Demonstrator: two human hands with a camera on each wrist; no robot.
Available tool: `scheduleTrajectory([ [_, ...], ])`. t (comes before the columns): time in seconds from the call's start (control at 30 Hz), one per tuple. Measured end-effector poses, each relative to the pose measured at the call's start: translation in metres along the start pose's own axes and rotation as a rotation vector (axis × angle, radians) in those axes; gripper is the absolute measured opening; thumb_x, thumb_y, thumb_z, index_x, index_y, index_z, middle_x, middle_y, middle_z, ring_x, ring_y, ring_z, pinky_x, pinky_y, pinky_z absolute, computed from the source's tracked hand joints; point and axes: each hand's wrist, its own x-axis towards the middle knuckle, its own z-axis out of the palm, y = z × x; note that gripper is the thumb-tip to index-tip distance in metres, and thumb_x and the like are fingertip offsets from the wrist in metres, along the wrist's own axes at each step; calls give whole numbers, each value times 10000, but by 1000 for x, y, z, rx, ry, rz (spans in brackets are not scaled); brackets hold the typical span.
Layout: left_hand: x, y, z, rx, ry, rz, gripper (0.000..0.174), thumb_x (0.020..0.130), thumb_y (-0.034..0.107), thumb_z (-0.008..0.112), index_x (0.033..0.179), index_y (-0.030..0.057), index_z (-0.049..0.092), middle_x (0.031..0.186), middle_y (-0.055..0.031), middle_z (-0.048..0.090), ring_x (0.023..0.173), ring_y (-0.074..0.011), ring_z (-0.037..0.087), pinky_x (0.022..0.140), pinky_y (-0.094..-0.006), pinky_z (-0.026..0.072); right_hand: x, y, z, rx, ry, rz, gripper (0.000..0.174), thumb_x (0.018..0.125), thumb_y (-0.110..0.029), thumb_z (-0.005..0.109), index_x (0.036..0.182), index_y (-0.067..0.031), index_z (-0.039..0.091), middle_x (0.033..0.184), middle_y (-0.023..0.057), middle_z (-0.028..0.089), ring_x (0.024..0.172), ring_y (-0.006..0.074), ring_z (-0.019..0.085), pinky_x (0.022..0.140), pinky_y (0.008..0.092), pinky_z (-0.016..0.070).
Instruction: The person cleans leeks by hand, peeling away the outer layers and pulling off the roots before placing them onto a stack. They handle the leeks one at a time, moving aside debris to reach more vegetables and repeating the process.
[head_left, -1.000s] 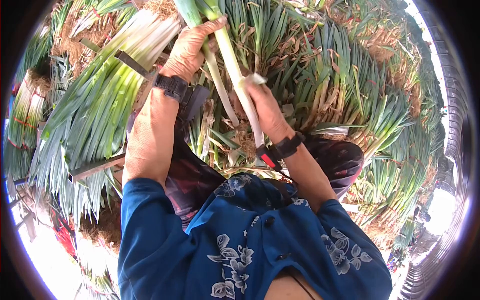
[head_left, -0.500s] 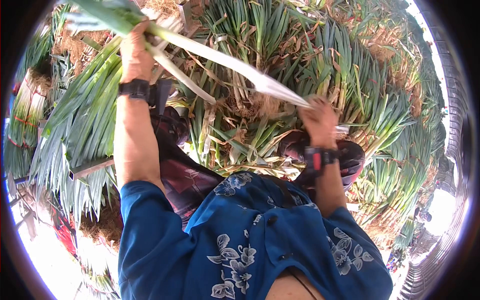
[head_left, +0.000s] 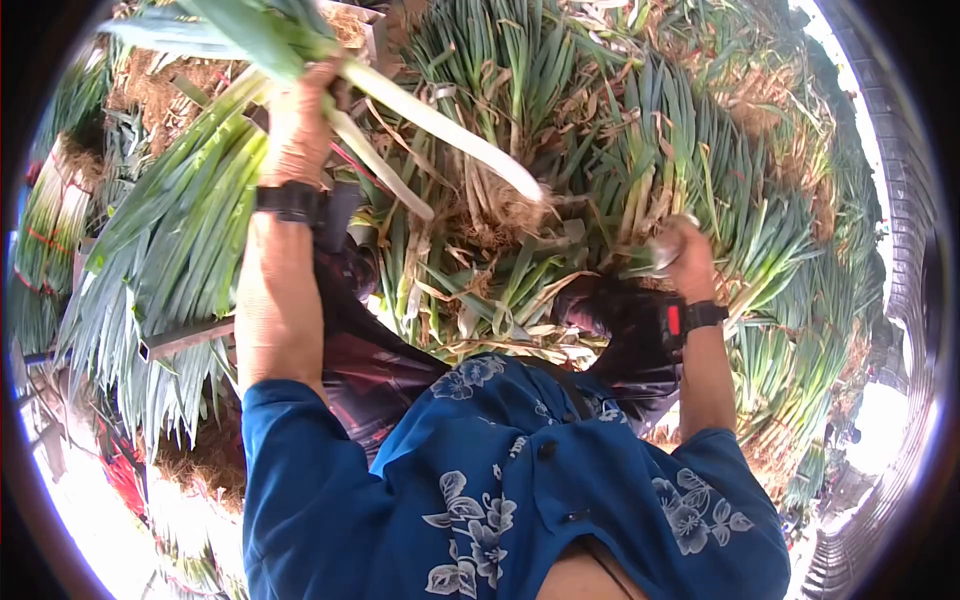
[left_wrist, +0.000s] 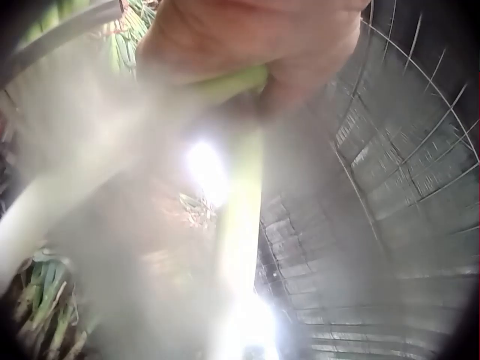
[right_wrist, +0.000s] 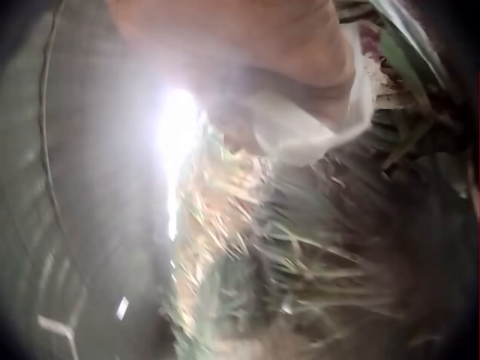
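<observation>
In the head view my left hand [head_left: 298, 130] grips two leeks just below their green leaves. The thicker leek [head_left: 450, 128] slants down to the right with a clean white end. Below it the thinner leek [head_left: 380, 168] points the same way. Both pale stalks show blurred in the left wrist view, one leek [left_wrist: 241, 195] hanging from under the fingers. My right hand [head_left: 692, 268], apart from the leeks over the right knee, pinches a strip of pale leek skin [head_left: 664, 248]. That whitish skin [right_wrist: 300, 135] curls around the fingers in the right wrist view.
A bundle of leeks [head_left: 175, 250] lies across a metal frame [head_left: 190, 337] at the left. Unpeeled leeks with dry leaves and roots [head_left: 650, 140] are heaped in front and to the right. Loose leaves [head_left: 480, 290] litter the ground between the knees. Dark sheeting [left_wrist: 375, 202] rises at one side.
The right hand has gone from the thick leek's stalk out to the right, pulling off a strip of skin. The left hand has carried both leeks to the left, and they now slant sideways.
</observation>
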Motion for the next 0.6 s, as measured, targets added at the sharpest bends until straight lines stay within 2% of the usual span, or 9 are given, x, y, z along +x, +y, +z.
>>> scheduleTrajectory([
  [0.03, -8, 3, 11, 6, -6, -23, 207, 834, 232, 715, 903, 45, 661, 718, 5, 590, 643, -72, 534, 552, -222, 419, -9, -7, 39, 22, -82, 181, 222, 832, -141, 594, 1001, 0, 620, 837, 56, 626, 809, 181, 627, 680, 292, 507],
  [0.1, -9, -4, 26, -19, -35, 40, 203, 819, 202, 745, 897, 37, 654, 727, -12, 620, 611, -84, 531, 531, -231, 423, 4, 6, 60, -674, -358, 426, 218, 839, -176, 606, 981, -15, 638, 872, 73, 656, 852, 185, 646, 691, 282, 508],
  [0.17, -26, 5, 42, -74, -116, -62, 198, 809, 158, 758, 911, 27, 649, 769, -36, 659, 599, -94, 532, 526, -236, 432, 31, 23, 65, -1689, -710, -389, 292, 846, -235, 624, 1038, -17, 657, 956, 114, 685, 911, 217, 656, 751, 308, 519],
  [0.2, -27, -1, 44, -105, -211, -91, 199, 804, 135, 761, 932, 33, 648, 824, -53, 684, 606, -99, 536, 540, -240, 443, 35, 27, 81, -1367, -324, -208, 366, 872, -295, 622, 1111, -20, 644, 1063, 143, 679, 967, 258, 652, 817, 342, 513],
  [0.23, -30, -8, 49, -129, -213, -140, 203, 799, 126, 765, 942, 48, 643, 805, -29, 665, 616, -95, 537, 537, -235, 437, 25, 7, 120, -1180, -231, -351, 425, 894, -360, 611, 1144, -16, 624, 1038, 158, 678, 957, 274, 649, 843, 366, 499],
  [0.3, -34, -24, 58, -172, -249, -194, 190, 800, 106, 761, 931, 52, 635, 790, -9, 637, 601, -94, 533, 512, -225, 422, 9, -35, 187, -741, -380, -207, 511, 903, -446, 594, 1213, -39, 602, 1104, 95, 653, 998, 213, 620, 858, 343, 489],
  [0.37, -41, -28, 67, -225, -300, -208, 187, 814, 123, 754, 939, 56, 633, 784, -3, 619, 601, -90, 527, 501, -216, 414, 2, -49, 236, -498, -484, -226, 503, 888, -429, 629, 1237, -70, 590, 1142, 46, 612, 998, 131, 557, 793, 293, 478],
  [0.43, -43, -32, 72, -246, -360, -235, 208, 825, 151, 753, 972, 56, 640, 792, -2, 623, 594, -88, 516, 493, -213, 408, 1, -55, 270, -327, -524, -244, 465, 867, -408, 659, 1150, -43, 608, 1096, 24, 619, 973, 117, 556, 757, 260, 464],
  [0.6, -60, -27, 80, -108, -421, -263, 312, 858, 332, 730, 1011, 72, 649, 813, 21, 610, 646, -59, 491, 554, -211, 388, 14, -51, 299, -5, -581, -117, 317, 899, -282, 639, 1097, -36, 605, 944, 53, 655, 797, 174, 653, 678, 292, 545],
])
